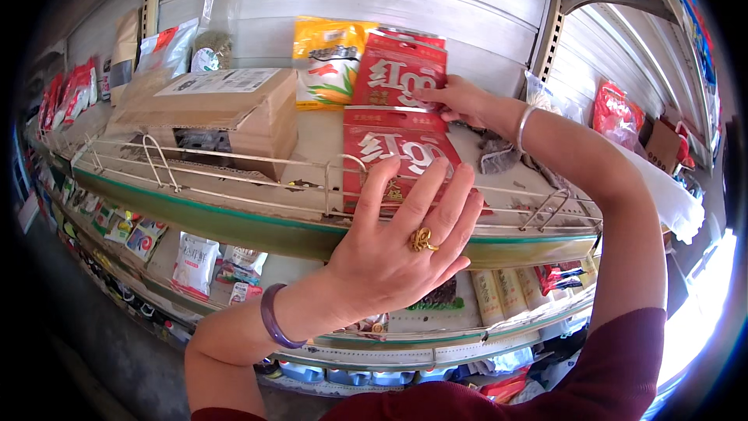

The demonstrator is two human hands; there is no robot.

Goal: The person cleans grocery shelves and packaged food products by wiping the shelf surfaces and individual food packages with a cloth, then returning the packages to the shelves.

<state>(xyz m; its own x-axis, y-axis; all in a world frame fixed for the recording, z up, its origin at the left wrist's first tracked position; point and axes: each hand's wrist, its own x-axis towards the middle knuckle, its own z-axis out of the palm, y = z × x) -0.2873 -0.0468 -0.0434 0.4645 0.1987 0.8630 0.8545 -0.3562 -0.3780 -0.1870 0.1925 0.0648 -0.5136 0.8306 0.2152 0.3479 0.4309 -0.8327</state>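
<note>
My right hand (467, 102), a silver bangle on its wrist, grips the right edge of a red packet (397, 70) with white lettering. That packet stands upright at the back of the shelf, beside a yellow and white bag (327, 64) with corn printed on it. A second red packet (391, 128) of the same design is in front of it, near the wire guard. My left hand (403, 240), wearing a gold ring and a purple bangle, is raised before this front packet with its fingers spread. Its palm is hidden, so whether the fingertips touch the packet is unclear.
A cardboard box (257, 123) with a torn front sits to the left. A low wire guard (280, 158) runs along the shelf's front edge. Grey cloth-like pieces (499, 155) lie at right. Lower shelves hold white packets (196, 263) and pale cylindrical packs (508, 292).
</note>
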